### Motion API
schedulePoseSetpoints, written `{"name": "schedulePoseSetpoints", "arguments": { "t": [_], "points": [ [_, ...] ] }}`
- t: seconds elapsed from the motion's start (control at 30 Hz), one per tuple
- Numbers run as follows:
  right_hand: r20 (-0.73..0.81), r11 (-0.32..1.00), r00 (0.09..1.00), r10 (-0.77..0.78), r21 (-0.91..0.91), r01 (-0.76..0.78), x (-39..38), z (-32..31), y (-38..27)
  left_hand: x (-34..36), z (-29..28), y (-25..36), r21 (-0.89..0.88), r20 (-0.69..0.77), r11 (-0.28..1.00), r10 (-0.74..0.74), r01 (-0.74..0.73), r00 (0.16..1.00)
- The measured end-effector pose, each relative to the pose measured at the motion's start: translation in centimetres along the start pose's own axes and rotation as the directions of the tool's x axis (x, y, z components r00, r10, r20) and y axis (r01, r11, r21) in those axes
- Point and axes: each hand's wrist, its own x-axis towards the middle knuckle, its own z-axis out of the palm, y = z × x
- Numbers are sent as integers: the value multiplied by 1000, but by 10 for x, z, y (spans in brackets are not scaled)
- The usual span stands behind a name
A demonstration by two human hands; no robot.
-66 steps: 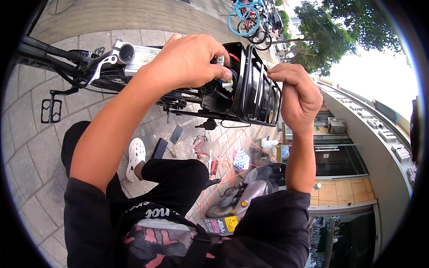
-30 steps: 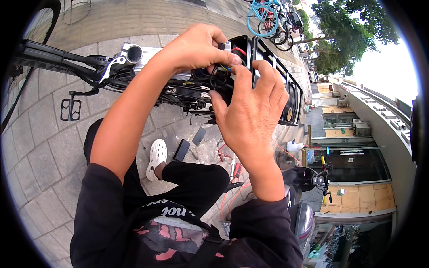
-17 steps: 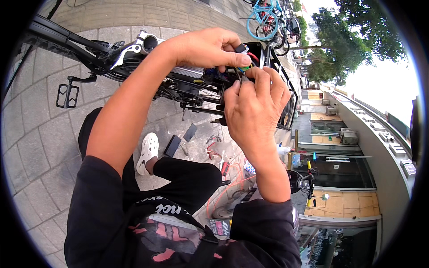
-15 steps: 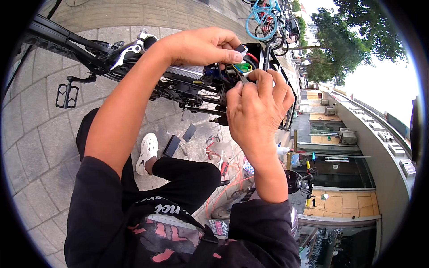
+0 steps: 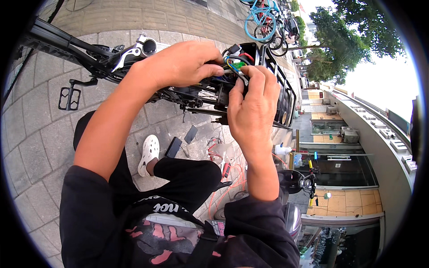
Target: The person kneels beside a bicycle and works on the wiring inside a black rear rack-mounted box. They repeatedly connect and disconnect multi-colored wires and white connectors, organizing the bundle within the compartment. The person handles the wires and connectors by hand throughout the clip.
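Note:
An electric bicycle [image 5: 85, 56] lies across my view, its opened compartment at the black rear rack [image 5: 283, 100] crowded with coloured wires [image 5: 229, 60], a green connector [image 5: 238, 65] and a small black block [image 5: 234, 49]. My left hand [image 5: 190, 67] is closed at the compartment's left, thumb and forefinger at the wires; what lies inside them is hidden. Below and right of it, my right hand [image 5: 254, 107] pinches a dark cable [image 5: 242, 79] with a pale end, its fingers just beside the green connector.
On the paving lie dark flat pieces [image 5: 173, 147], red-handled tools [image 5: 225, 169] and orange hoses [image 5: 239, 178]. A scooter [image 5: 292, 181] stands at my right, shopfronts [image 5: 339, 169] beyond. Parked bicycles [image 5: 261, 22] and trees [image 5: 321, 58] are at the top. My white shoe [image 5: 148, 154] rests below the bicycle.
My left hand has drawn back down and left from the black block, uncovering more wires. My right hand has come from the rack into the wires and now pinches at a cable.

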Motion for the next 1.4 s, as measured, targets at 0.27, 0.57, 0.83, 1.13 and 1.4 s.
{"name": "schedulePoseSetpoints", "arguments": {
  "t": [0.27, 0.57, 0.83, 1.13, 1.4],
  "points": [
    [-23, 999, 1000, -4, 32, 4, -5, 4, 7, -6, -5, 8, -58, 62, 988, -138, 142, 988],
    [-28, 998, 999, 35, 56, -33, -7, 5, 7, 0, -11, 14, -148, 52, 924, -347, 351, 936],
    [-68, 996, 996, 49, 83, -43, -6, 9, 6, 8, -22, 6, -32, 109, 953, -297, 302, 949],
    [-60, 992, 996, 68, 107, -62, -4, 9, 5, 22, -24, 32, 152, 287, 908, -420, 392, 861],
    [-57, 990, 995, 80, 119, -73, -4, 10, 7, 14, -7, 24, 130, 125, 938, -338, 322, 933]
  ]
}}
